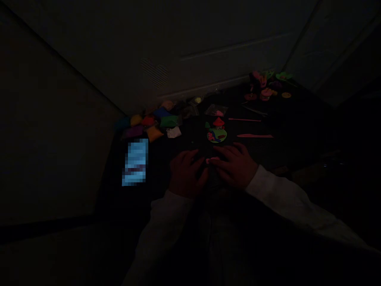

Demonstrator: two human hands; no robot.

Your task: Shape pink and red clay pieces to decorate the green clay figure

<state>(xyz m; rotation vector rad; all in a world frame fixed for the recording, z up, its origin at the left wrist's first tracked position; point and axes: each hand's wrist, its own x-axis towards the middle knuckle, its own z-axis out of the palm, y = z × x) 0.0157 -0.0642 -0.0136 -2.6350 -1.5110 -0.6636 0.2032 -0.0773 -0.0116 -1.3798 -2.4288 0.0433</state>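
Note:
The picture is very dark. A small piece of pink clay (pixel 212 159) lies low between my hands on the dark tabletop. My right hand (pixel 236 165) is palm down, fingers apart and stretched, one fingertip touching the clay. Close by on its other side is my left hand (pixel 188 172), also open, with an index fingertip near the clay; contact cannot be made out. Just beyond them stands a small clay model (pixel 218 135), a green round base carrying a red-capped figure.
Coloured clay packets (pixel 170 121) lie at the back left. In front of them a lit, blurred phone screen (pixel 135 163) glows. A pink clay knife (pixel 254 136) and a thin pink stick tool (pixel 244 119) lie right of the model. Clay shapes (pixel 266 93) crowd the back right, by the wall.

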